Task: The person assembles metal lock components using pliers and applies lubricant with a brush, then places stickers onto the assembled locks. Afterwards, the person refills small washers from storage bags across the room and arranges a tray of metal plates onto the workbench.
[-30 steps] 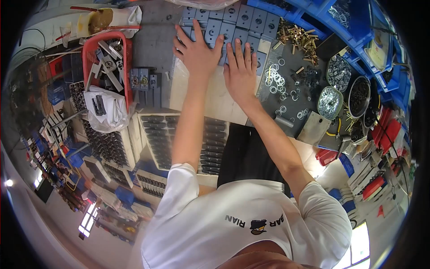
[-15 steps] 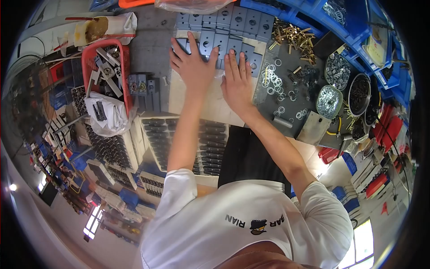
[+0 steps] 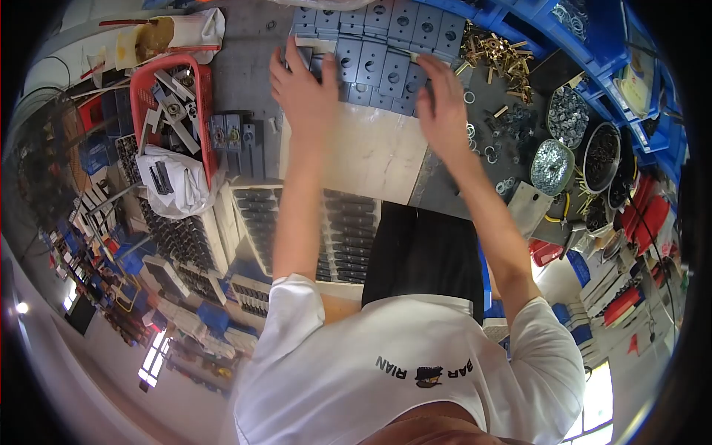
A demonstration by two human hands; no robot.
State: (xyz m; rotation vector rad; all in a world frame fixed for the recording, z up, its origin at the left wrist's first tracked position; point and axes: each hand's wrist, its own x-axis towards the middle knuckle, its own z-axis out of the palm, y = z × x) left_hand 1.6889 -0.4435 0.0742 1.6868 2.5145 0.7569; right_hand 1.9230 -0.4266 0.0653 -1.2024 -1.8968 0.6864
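Note:
Rows of flat grey metal plates [image 3: 371,67], each with a round hole, lie across the top of a pale board [image 3: 371,152]. My left hand [image 3: 305,96] rests at the left end of the nearer rows, fingers spread and touching the plates there. At the right end of those rows, my right hand [image 3: 446,111] has its thumb and fingers apart, with the fingertips against the outer plate. Part of the plates under both hands is hidden. Neither hand is closed around a plate.
Brass pieces [image 3: 500,59] and metal rings [image 3: 470,133] lie to the right, near dishes of small hardware [image 3: 552,167] and blue bins [image 3: 593,37]. A red basket [image 3: 205,111] of metal parts stands left. Trays of dark handles [image 3: 348,237] sit close to my body.
My right hand has moved right, from on top of the plates to their right end. My left hand has shifted slightly left. Some rings on the right are now covered by my right hand.

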